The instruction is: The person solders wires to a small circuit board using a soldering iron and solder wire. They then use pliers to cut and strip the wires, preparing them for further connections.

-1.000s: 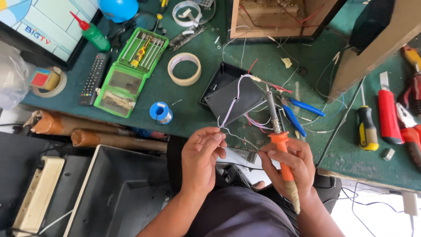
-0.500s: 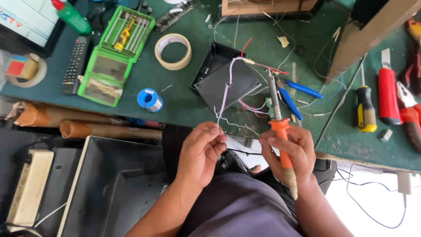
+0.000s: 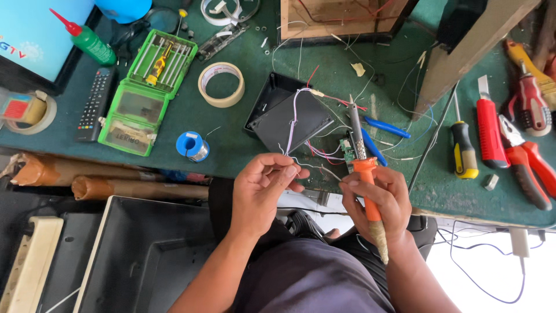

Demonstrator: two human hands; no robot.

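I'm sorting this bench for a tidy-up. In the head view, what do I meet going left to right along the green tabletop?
Tape roll at the left edge → black remote → green screwdriver case → masking tape ring → black plastic box → soldering iron → yellow-and-black screwdriver → red utility knife → red pliers.

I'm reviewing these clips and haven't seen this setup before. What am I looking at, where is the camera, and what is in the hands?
There is no machine here: a person works with bare hands, and the one camera sits on their head, looking down. The right hand grips an orange-handled soldering iron, tip pointing away over the green workbench. The left hand pinches thin wires that run to a black plastic box. Around it lie a tape roll, a solder spool, a green screwdriver case, a remote control and, at the right, red-handled pliers.
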